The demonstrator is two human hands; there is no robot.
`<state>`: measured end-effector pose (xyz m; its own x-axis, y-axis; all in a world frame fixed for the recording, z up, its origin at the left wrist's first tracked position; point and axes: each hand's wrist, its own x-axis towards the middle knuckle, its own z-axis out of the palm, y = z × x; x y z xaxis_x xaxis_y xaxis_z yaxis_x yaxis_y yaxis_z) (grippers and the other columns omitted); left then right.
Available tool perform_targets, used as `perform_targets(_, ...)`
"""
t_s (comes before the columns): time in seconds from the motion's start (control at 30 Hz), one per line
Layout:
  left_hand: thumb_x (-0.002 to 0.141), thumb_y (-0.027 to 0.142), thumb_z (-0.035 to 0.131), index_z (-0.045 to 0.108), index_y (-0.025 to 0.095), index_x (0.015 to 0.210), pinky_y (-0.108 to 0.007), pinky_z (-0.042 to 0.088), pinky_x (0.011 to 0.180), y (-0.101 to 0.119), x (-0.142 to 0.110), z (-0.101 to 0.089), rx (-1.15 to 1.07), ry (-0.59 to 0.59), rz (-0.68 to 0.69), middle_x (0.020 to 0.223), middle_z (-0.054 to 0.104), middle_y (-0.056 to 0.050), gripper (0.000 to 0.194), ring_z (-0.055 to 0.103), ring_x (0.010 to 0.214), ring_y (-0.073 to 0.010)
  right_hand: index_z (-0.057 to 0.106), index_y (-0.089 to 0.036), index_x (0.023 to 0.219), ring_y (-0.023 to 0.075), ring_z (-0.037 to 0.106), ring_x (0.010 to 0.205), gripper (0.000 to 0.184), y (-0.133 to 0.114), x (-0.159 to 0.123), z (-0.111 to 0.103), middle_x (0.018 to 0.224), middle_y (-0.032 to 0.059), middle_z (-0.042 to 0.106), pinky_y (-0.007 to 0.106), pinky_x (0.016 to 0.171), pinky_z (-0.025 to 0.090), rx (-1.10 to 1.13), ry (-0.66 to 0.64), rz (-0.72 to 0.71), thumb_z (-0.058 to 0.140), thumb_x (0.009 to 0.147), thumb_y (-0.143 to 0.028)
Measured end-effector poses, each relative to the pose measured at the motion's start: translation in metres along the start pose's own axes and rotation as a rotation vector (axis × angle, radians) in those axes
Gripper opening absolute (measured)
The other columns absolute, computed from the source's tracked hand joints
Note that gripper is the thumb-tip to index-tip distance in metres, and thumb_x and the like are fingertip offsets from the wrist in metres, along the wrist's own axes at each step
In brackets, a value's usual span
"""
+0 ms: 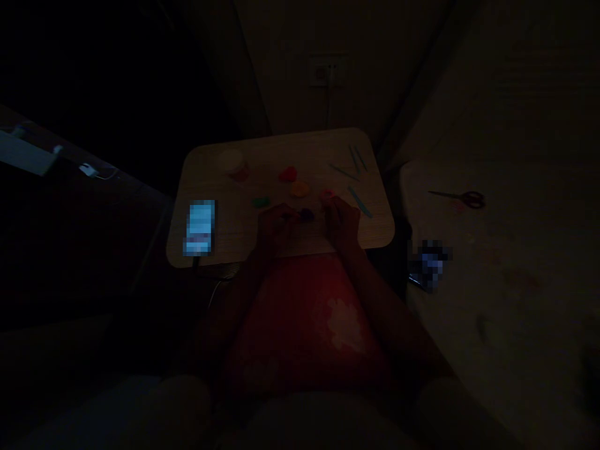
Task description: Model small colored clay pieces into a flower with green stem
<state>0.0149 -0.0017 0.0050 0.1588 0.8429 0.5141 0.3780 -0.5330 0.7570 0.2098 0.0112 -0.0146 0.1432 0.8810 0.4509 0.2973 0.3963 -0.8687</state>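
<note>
The scene is very dark. Over the small wooden table's near half, my left hand (pixel 274 228) has its fingers drawn together beside a dark purple lump (pixel 306 215); whether it grips the lump is unclear. My right hand (pixel 343 220) is closed in a pinch close to a pinkish-red piece (pixel 327 194), and what its fingertips hold cannot be made out. Around the hands lie a green lump (pixel 261 202), a red lump (pixel 288 174) and a flat, round orange piece (pixel 300 189).
The table (pixel 225 244) carries a pale-lidded tub (pixel 234 165), a lit phone (pixel 199 228) and several thin blue-green sticks (pixel 360 202). Scissors (pixel 464 199) and a blurred dark object (pixel 430 265) lie on the pale surface at right. A wall socket (pixel 328 70) is behind.
</note>
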Motion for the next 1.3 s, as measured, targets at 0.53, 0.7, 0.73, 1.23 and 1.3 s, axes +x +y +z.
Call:
perform_targets(0.53, 0.092, 0.027, 0.064, 0.071, 0.019, 0.081, -0.029, 0.053, 0.07, 0.0019, -0.0003, -0.0003, -0.001, 0.011, 0.009, 0.077, 0.073, -0.003, 0.015, 0.067, 0.072, -0.0169, 0.077, -0.027, 0.115, 0.0193, 0.076, 0.07, 0.031, 0.004, -0.0029, 0.0039, 0.091, 0.0036, 0.082, 0.035, 0.068, 0.064, 0.169, -0.08, 0.09, 0.053, 0.104, -0.044)
perform_targets(0.7, 0.092, 0.026, 0.065, 0.071, 0.019, 0.082, -0.029, 0.053, 0.071, 0.0015, 0.0005, -0.0007, 0.0, -0.002, 0.019, 0.077, 0.073, -0.003, 0.014, 0.067, 0.072, -0.0167, 0.081, -0.025, 0.096, 0.0212, 0.079, 0.085, 0.014, 0.0055, -0.0018, 0.004, 0.094, 0.0038, 0.083, 0.035, 0.081, 0.064, 0.143, -0.001, 0.063, 0.071, 0.092, -0.034)
perform_targets(0.73, 0.092, 0.026, 0.065, 0.071, 0.019, 0.082, -0.029, 0.053, 0.07, 0.0012, 0.0008, -0.0006, -0.005, -0.001, 0.027, 0.077, 0.073, -0.003, 0.014, 0.067, 0.072, -0.0166, 0.081, -0.025, 0.095, 0.0211, 0.079, 0.085, 0.012, 0.0065, -0.002, 0.0042, 0.094, 0.0035, 0.083, 0.035, 0.081, 0.063, 0.142, 0.011, 0.059, 0.072, 0.091, -0.033)
perform_targets(1.23, 0.092, 0.028, 0.064, 0.071, 0.019, 0.081, -0.03, 0.054, 0.071, 0.0018, -0.0005, 0.0003, 0.005, 0.01, 0.006, 0.078, 0.074, -0.004, 0.016, 0.068, 0.073, -0.0172, 0.072, -0.022, 0.078, 0.0136, 0.057, 0.057, 0.028, 0.0018, -0.0031, 0.0026, 0.063, -0.0027, 0.065, 0.028, 0.058, 0.046, 0.083, 0.009, 0.072, 0.07, 0.092, -0.046)
perform_targets(1.3, 0.092, 0.027, 0.065, 0.072, 0.019, 0.081, -0.03, 0.054, 0.071, 0.0019, -0.0003, 0.0003, 0.004, 0.007, 0.005, 0.077, 0.074, -0.003, 0.015, 0.068, 0.073, -0.0174, 0.074, -0.022, 0.079, 0.0142, 0.059, 0.057, 0.032, 0.0009, -0.0034, 0.0018, 0.063, -0.0017, 0.066, 0.028, 0.059, 0.047, 0.081, -0.002, 0.063, 0.064, 0.097, -0.047)
